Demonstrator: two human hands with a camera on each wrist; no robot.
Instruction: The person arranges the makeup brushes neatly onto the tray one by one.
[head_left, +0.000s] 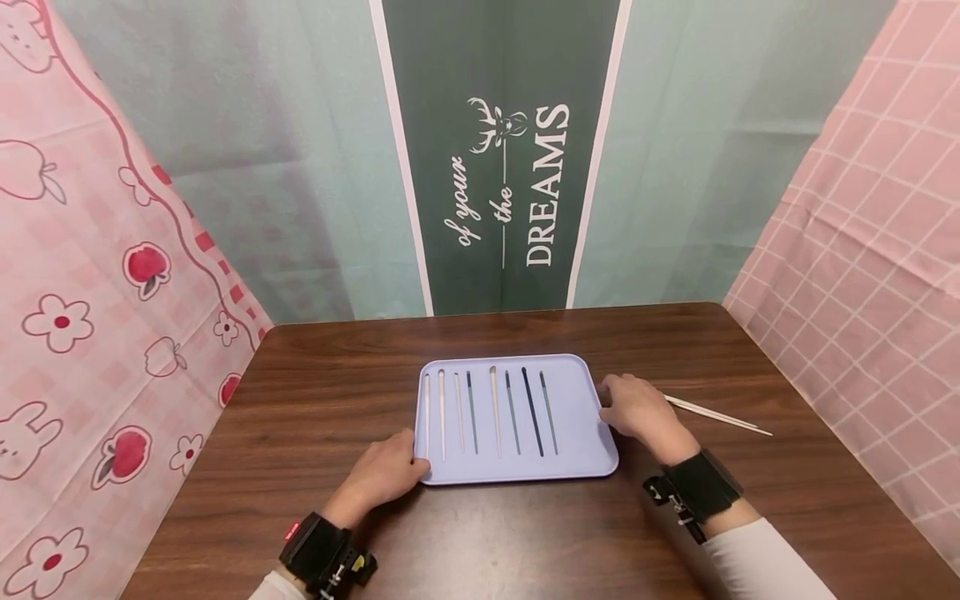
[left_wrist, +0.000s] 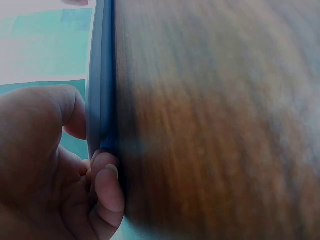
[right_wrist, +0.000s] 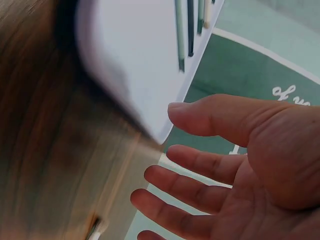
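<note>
We see a dark brown wooden table [head_left: 337, 400] hemmed in by a pink fruit-and-flower printed cloth [head_left: 97, 275] on one side, a pink checked cloth [head_left: 870, 250] on the other, and a dark green banner with white lettering [head_left: 506, 158] behind. A pale pair of chopsticks [head_left: 716, 414] lies on the wood just beyond our right hand [head_left: 637, 410].

The flat lavender plastic tray [head_left: 581, 417] sits mid-table, holding a row of thin chopsticks in white, grey and dark blue [head_left: 491, 410].

Our left hand [head_left: 386, 473] pinches the tray's near left corner, thumb [left_wrist: 67, 112] over the rim and fingertips [left_wrist: 107, 182] against its edge. Our right hand lies at the tray's right edge with fingers loosely spread [right_wrist: 200, 165]; we cannot tell whether they touch it.

Both wrist views are blurred, and the tray's underside stays hidden.
</note>
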